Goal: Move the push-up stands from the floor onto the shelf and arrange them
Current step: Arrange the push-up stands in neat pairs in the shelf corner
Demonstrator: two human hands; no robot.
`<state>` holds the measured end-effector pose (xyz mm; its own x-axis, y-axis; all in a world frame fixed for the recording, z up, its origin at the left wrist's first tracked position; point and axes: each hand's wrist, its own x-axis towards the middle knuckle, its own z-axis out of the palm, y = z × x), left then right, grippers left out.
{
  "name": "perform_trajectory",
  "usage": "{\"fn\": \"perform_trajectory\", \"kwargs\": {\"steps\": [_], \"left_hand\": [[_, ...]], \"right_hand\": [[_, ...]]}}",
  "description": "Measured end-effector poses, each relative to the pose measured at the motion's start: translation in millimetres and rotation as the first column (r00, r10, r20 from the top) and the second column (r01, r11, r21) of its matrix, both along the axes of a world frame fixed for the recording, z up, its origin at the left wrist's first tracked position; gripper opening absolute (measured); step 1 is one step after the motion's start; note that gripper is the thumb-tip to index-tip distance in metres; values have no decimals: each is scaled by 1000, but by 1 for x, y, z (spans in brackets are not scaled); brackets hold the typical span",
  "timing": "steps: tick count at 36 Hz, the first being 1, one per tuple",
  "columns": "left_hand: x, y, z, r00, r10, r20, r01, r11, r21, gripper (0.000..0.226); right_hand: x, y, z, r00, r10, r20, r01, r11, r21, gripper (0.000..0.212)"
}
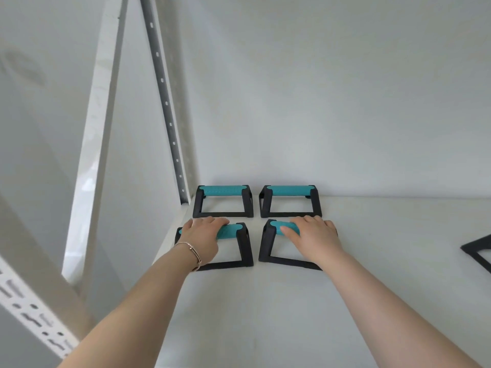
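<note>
Head view looks down on a white shelf board [292,301] where four black-framed push-up stands with teal ribbed grips sit in a two-by-two block near the back-left corner. The left hand [203,239] is closed over the grip of the front-left stand [240,248]; the right hand [316,239] is closed over the grip of the front-right stand [267,247]. Behind them, at twelve o'clock, the back-left stand [223,201] and back-right stand [289,201] stand free, just apart from the front pair.

This looks like the arranging step: both front stands appear set down. The next move calls for squaring the slightly skewed front-right stand, then letting go. A black frame corner [478,252] shows at three o'clock. No brand or writing is readable.
</note>
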<state>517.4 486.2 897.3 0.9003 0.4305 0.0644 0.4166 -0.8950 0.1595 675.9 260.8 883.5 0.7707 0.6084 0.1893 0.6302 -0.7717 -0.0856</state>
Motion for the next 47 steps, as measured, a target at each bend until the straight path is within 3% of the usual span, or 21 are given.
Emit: {"fn": "perform_trajectory", "kwargs": {"steps": [2, 5, 9, 18, 42, 47], "left_hand": [[0, -2, 0, 1000, 5, -4, -5, 999, -35, 47], [5, -8, 0, 996, 91, 11, -90, 995, -51, 56], [12, -13, -8, 985, 138, 108, -141, 990, 26, 54], [27, 1, -12, 984, 92, 153, -98, 995, 30, 50], [56, 21, -13, 986, 56, 155, -62, 997, 37, 48], [57, 22, -15, 985, 58, 164, -65, 997, 39, 48]], "right_hand": [[-5, 7, 0, 997, -69, 15, 69, 997, 15, 64], [-8, 13, -3, 994, -106, 40, 105, 994, 31, 65], [-1, 11, -9, 992, -93, 89, 88, 994, 61, 63], [27, 9, -10, 1000, 15, 18, -18, 986, 165, 51], [40, 28, -8, 998, 29, 52, -36, 990, 135, 55], [40, 28, -10, 997, 22, 72, -31, 991, 133, 65]]}}
